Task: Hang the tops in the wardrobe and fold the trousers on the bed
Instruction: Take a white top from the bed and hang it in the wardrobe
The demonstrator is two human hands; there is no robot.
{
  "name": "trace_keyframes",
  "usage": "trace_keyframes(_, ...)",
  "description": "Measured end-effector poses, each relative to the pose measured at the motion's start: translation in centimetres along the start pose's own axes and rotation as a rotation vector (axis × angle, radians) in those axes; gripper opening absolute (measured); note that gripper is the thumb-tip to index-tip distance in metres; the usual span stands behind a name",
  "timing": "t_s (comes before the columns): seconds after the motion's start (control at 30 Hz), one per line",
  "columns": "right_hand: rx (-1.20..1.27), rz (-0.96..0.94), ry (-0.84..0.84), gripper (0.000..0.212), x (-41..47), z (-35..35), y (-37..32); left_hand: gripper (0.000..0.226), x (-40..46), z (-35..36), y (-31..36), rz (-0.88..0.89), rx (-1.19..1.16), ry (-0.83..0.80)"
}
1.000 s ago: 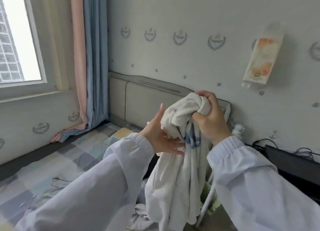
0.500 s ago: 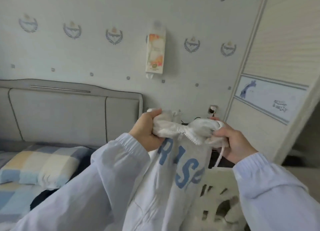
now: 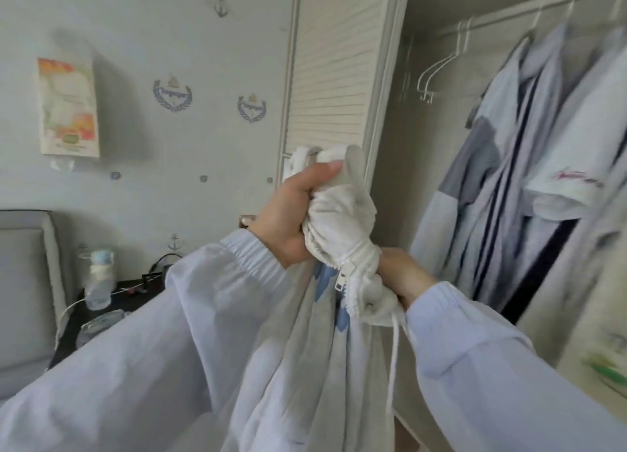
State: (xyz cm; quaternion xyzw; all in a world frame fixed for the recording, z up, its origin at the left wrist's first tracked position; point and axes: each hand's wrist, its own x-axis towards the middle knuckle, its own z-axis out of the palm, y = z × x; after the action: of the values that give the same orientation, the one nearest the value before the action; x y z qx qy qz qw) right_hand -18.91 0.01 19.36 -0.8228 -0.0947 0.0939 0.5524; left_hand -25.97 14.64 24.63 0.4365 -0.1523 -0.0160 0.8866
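Nearest the camera, two arms in pale blue sleeves with elastic cuffs reach forward from the bottom edge. Between them hangs a white zip-up hoodie [image 3: 342,366] with blue lettering, bunched at its top and draping straight down out of view. The left hand [image 3: 291,214] is raised, fingers curled tightly around the upper bundle of the hoodie's fabric, thumb lying across the top. The right hand [image 3: 402,277] sits lower and to the right, gripping the fabric just beside the white zipper [image 3: 342,275]; its fingers are mostly hidden by cloth. A white drawstring [image 3: 393,360] dangles from that lower bundle.

Further back on the left, a dark bedside table [image 3: 73,319] holds a clear plastic bottle [image 3: 98,278] and some cables, next to a grey padded headboard [image 3: 23,282]. On the wall behind, patterned with anchors and crests, hangs a tissue pack [image 3: 69,107].

In the middle stands a white louvred wardrobe door [image 3: 332,64]. To the right, the open wardrobe [image 3: 437,10] shows a rail with empty white wire hangers [image 3: 436,69] and, farther right, several hung tops [image 3: 529,166] in white, pale blue and grey with dark stripes.
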Motion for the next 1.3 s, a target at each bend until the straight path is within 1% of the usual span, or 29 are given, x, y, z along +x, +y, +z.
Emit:
trace_keyframes(0.03, 0.059, -0.079, 0.096, 0.020, 0.5, -1.3, 0.6, 0.019, 1.3, 0.3, -0.4, 0.014, 0.051, 0.034)
trace_keyframes(0.07, 0.197, -0.120, 0.200, 0.016, 1.1, -3.0, 1.3, 0.017, 2.8, 0.2, -0.9, 0.034, 0.132, 0.096)
trace_keyframes(0.1, 0.300, -0.151, 0.304, 0.014, 1.6, -5.1, 1.7, 0.015, 4.4, -0.2, -1.3, 0.062, 0.239, 0.165)
trace_keyframes(0.13, 0.450, -0.149, 0.363, 0.012, 2.3, -6.9, 2.1, 0.019, 6.1, -0.7, -1.9, 0.103, 0.334, 0.241)
trace_keyframes(0.17, 0.536, -0.159, 0.387, 0.012, 2.8, -8.2, 2.3, 0.025, 8.0, -1.2, -2.8, 0.123, 0.413, 0.307)
trace_keyframes(0.2, 0.610, -0.184, 0.395, 0.012, 3.4, -8.9, 2.3, 0.026, 9.9, -1.9, -3.7, 0.121, 0.473, 0.356)
trace_keyframes(0.23, 0.629, -0.191, 0.408, 0.012, 4.4, -9.5, 2.4, 0.023, 11.5, -2.4, -4.6, 0.108, 0.508, 0.376)
trace_keyframes(0.3, 0.626, -0.174, 0.473, 0.013, 6.6, -10.7, 2.8, 0.019, 15.2, -3.5, -6.5, 0.064, 0.490, 0.364)
trace_keyframes(0.4, 0.623, -0.137, 0.568, 0.015, 10.5, -12.4, 3.2, 0.038, 21.1, -4.9, -9.1, -0.044, 0.422, 0.355)
trace_keyframes(0.47, 0.595, -0.106, 0.629, 0.017, 13.2, -13.7, 3.2, 0.035, 25.2, -5.6, -10.3, -0.140, 0.370, 0.336)
trace_keyframes(0.57, 0.514, -0.034, 0.721, 0.021, 17.4, -15.9, 2.1, 0.052, 31.5, -5.3, -10.8, -0.265, 0.259, 0.252)
trace_keyframes(0.63, 0.460, -0.018, 0.758, 0.019, 20.4, -17.7, 1.2, 0.049, 35.5, -4.8, -11.0, -0.298, 0.181, 0.182)
trace_keyframes(0.7, 0.423, -0.058, 0.743, 0.012, 23.1, -19.4, 0.0, 0.051, 39.6, -4.1, -10.9, -0.314, 0.120, 0.128)
trace_keyframes(0.77, 0.312, -0.118, 0.715, 0.010, 25.7, -20.7, -1.2, 0.054, 43.2, -3.7, -10.6, -0.285, 0.063, 0.101)
trace_keyframes(0.8, 0.210, -0.136, 0.702, 0.011, 26.9, -21.2, -1.8, 0.051, 44.8, -3.8, -10.4, -0.267, 0.011, 0.086)
trace_keyframes(0.87, -0.044, -0.113, 0.668, 0.020, 29.4, -22.3, -3.0, 0.042, 47.5, -4.3, -10.2, -0.235, -0.073, 0.089)
trace_keyframes(0.93, -0.310, -0.006, 0.568, 0.030, 31.9, -23.5, -4.3, 0.041, 49.7, -5.3, -10.4, -0.215, -0.135, 0.085)
trace_keyframes(1.0, -0.658, 0.159, 0.496, 0.038, 34.5, -24.5, -5.5, 0.046, 52.2, -6.2, -10.7, -0.196, -0.151, 0.095)
trace_keyframes(1.03, -0.832, 0.198, 0.499, 0.039, 35.9, -25.2, -6.3, 0.047, 53.5, -6.5, -10.9, -0.193, -0.150, 0.114)
trace_keyframes(1.07, -0.945, 0.186, 0.550, 0.035, 37.5, -26.0, -7.6, 0.047, 54.4, -6.5, -10.9, -0.181, -0.142, 0.120)
trace_keyframes(1.1, -0.963, 0.153, 0.605, 0.029, 39.1, -26.9, -9.2, 0.043, 55.2, -6.3, -10.7, -0.152, -0.114, 0.110)
trace_keyframes(1.13, -0.867, 0.091, 0.650, 0.027, 41.0, -28.0, -11.0, 0.034, 56.2, -6.0, -10.4, -0.112, -0.067, 0.109)
trace_keyframes(1.17, -0.664, 0.003, 0.683, 0.026, 43.0, -29.0, -13.1, 0.027, 57.3, -5.9, -10.2, -0.069, -0.019, 0.101)
trace_keyframes(1.2, -0.428, -0.100, 0.717, 0.023, 44.7, -29.7, -15.2, 0.024, 58.3, -5.9, -9.8, -0.039, 0.008, 0.105)
trace_keyframes(1.23, -0.235, -0.214, 0.785, 0.020, 46.1, -30.4, -17.4, 0.024, 59.4, -6.0, -9.5, -0.013, 0.029, 0.105)
trace_keyframes(1.27, -0.139, -0.335, 0.882, 0.020, 47.7, -31.2, -19.4, 0.024, 60.4, -6.1, -9.0, 0.012, 0.043, 0.113)
trace_keyframes(1.3, -0.115, -0.427, 0.985, 0.025, 48.7, -31.8, -21.2, 0.024, 61.6, -6.3, -8.7, 0.034, 0.051, 0.115)
